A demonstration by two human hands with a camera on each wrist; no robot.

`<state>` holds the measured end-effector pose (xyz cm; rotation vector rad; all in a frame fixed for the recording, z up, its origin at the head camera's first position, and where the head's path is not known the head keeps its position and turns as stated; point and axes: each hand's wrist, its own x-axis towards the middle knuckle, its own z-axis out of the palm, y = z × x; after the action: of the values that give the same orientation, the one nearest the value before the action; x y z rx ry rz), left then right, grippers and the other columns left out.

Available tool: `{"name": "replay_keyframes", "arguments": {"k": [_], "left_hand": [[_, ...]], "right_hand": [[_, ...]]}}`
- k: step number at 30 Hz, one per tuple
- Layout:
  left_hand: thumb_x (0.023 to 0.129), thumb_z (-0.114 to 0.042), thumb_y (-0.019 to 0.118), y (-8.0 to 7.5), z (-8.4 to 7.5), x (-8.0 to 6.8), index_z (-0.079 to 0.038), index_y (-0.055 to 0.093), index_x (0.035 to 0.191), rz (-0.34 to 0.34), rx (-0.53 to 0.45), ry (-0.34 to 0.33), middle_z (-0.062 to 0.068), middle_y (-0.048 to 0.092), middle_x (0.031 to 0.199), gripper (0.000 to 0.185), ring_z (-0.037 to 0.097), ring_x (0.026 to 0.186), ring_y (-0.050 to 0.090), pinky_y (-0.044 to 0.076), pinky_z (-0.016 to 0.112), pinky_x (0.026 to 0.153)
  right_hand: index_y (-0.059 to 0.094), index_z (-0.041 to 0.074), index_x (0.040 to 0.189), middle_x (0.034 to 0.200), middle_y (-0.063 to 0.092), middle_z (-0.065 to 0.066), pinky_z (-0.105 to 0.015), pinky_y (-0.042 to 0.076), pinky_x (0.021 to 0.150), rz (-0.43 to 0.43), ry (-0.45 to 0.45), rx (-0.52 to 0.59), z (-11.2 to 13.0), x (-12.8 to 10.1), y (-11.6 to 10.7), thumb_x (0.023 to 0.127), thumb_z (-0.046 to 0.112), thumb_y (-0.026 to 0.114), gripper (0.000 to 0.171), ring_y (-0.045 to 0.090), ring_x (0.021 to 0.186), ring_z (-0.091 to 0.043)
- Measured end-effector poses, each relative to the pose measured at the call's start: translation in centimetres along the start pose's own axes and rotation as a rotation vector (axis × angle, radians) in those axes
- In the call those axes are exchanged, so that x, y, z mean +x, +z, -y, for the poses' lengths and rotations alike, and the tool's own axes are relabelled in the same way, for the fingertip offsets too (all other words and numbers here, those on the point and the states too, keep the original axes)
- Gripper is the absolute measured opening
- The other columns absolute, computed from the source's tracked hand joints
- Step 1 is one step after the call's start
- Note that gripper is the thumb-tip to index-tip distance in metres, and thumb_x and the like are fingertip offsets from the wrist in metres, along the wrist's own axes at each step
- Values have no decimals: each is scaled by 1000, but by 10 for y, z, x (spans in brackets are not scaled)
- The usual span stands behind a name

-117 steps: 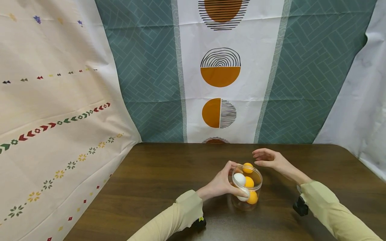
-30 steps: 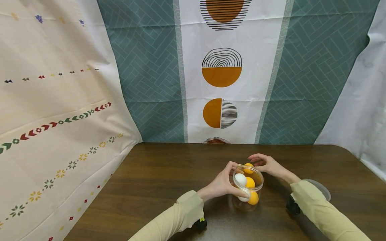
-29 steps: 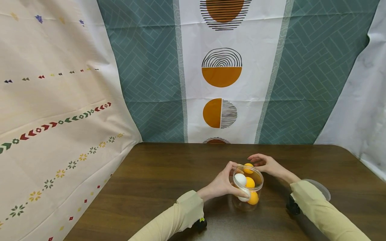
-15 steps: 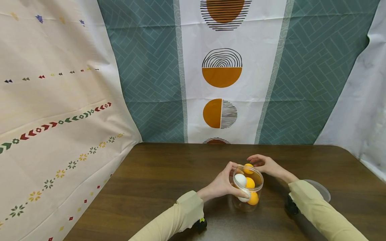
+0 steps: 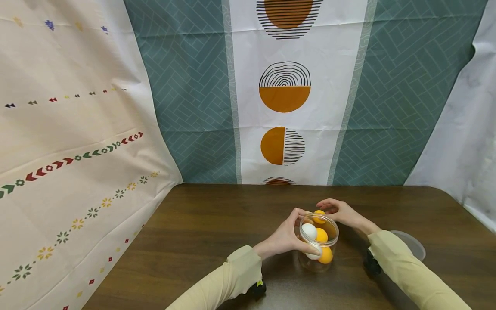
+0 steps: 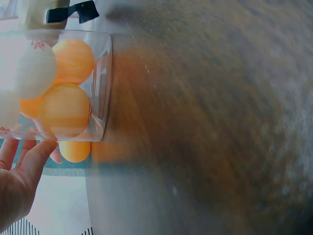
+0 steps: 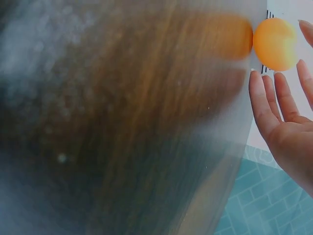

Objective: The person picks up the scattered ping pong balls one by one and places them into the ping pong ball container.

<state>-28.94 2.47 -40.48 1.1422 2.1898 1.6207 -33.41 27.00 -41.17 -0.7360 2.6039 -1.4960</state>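
Observation:
My left hand [image 5: 284, 237] grips a clear plastic jar [image 5: 315, 266], fingers and thumb round its side. White ping-pong balls [image 5: 309, 231] and orange ping-pong balls [image 5: 321, 234] lie inside it. Outside the jar, just behind it, a lone orange ping-pong ball [image 7: 275, 45] rests on the table. My right hand [image 5: 342, 213] is beside that ball with fingers extended; whether a fingertip touches it I cannot tell. In the left wrist view the same ball [image 6: 76, 152] shows past the jar wall.
A clear round lid [image 5: 411, 244] lies on the brown wooden table [image 5: 217, 224], partly behind the right sleeve [image 5: 403, 262]. Patterned cloth [image 5: 193, 107] hangs behind the table's far edge, and cream cloth [image 5: 58, 172] hangs on the left.
Over the past few seconds my right hand has moved left and lower, toward the ball behind the jar. The lid has come into view by the right sleeve. My left hand keeps its grip.

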Motion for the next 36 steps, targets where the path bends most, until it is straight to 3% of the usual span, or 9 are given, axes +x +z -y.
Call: {"name": "replay_keyframes", "arguments": {"k": [22, 36], "left_hand": [[65, -12, 82, -1, -2, -1, -19, 37, 118, 11, -14, -10, -10, 44, 113, 70, 10, 98, 42, 46, 28, 70], [64, -12, 82, 0, -2, 0, -23, 37, 117, 4, -13, -17, -11, 44, 112, 70, 10, 98, 42, 46, 28, 71]], "right_hand": [[53, -11, 113, 106, 55, -24, -45, 44, 80, 12, 21, -24, -5, 8, 3, 82, 2, 63, 35, 55, 91, -32], [56, -11, 108, 99, 60, -16, -33, 46, 73, 21, 39, -49, -5, 8, 4, 81, 7, 66, 34, 56, 83, -24]]}}
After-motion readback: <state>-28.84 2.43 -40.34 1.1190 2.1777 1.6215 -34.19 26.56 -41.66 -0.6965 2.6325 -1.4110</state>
